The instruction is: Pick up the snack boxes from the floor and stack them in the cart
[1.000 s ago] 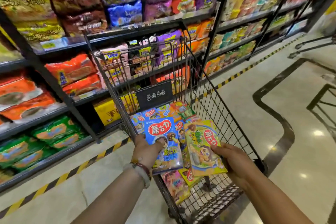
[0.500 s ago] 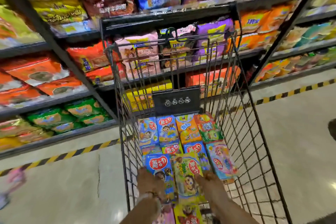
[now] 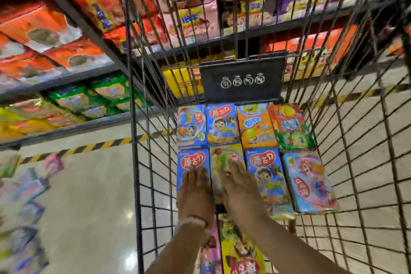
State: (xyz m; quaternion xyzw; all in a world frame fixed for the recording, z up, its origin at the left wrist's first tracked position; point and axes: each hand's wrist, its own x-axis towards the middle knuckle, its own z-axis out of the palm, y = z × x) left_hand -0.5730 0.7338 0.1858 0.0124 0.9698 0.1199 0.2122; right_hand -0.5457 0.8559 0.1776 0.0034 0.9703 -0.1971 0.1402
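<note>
My left hand [image 3: 195,193] and right hand [image 3: 239,193] press flat, fingers straight, on two snack boxes [image 3: 224,158] in the cart [image 3: 355,162].

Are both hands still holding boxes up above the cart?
No, the left hand and right hand lie flat on boxes already resting inside the black wire cart.

Bright, even shop light falls from overhead. Glare spots shine on the glossy floor [image 3: 131,213] at seven o'clock. Motion blur smears the shelves [image 3: 55,82] toward ten o'clock and the left edge; wide-angle distortion bows the cart [image 3: 355,162] wires outward.
</note>
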